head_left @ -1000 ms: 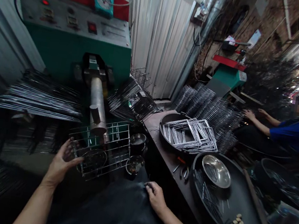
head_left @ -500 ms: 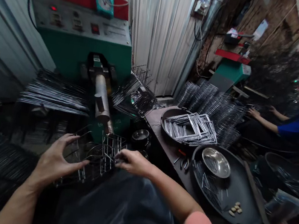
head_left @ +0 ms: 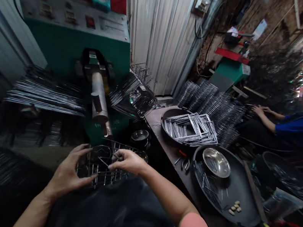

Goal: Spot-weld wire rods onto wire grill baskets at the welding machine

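Head view: with the right hand (head_left: 128,162) pinching a thin rod (head_left: 103,162) and the left hand's (head_left: 67,173) fingers apart at the wire basket (head_left: 112,176), could snag through crooked tilt.

The head camera looked from above and behind the grip.
It faced forward and down, with left hand (head_left: 70,173) and right hand (head_left: 128,162) near and the green machine (head_left: 78,45) beyond.
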Available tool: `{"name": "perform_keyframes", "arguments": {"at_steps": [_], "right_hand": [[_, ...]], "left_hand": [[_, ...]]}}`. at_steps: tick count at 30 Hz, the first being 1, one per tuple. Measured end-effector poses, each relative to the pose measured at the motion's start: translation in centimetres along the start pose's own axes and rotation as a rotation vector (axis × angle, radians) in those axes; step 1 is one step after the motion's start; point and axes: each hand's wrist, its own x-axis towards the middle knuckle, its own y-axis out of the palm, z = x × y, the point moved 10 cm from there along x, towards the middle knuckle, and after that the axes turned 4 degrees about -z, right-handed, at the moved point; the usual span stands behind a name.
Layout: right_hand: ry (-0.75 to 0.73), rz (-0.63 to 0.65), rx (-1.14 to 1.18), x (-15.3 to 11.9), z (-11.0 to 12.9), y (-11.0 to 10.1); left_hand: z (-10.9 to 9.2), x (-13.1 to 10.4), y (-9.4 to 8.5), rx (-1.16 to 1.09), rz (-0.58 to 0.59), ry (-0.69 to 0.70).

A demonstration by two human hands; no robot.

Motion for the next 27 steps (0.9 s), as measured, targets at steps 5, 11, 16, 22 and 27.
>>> {"name": "perform_keyframes", "arguments": {"at_steps": [5, 11, 16, 22, 27], "right_hand": [[-0.232, -0.291, -0.140, 0.0, 1.0, -0.8], [-0.295, 0.039, -0.010, -1.1, 0.8, 1.6], [-0.476, 0.137, -0.177, -1.5, 0.9, 2.2], [-0.629, 0.066, -0.404, -0.1, 0.4, 2.9], [-0.655, 0.044, -0.461, 0.3, 0.3, 3.1]], "left_hand": [[-3.4, 2.2, 0.2, 0.271, 0.098, 0.083], [-6.0, 3.8, -0.7, 0.438, 0.199, 0.108], [-5.4, 3.3, -0.1, 0.564, 0.272, 0.116], [-3.6, 3.2, 0.5, 0.617, 0.284, 0.112], [-2.7, 3.2, 0.4, 0.620, 0.236, 0.140]]}}
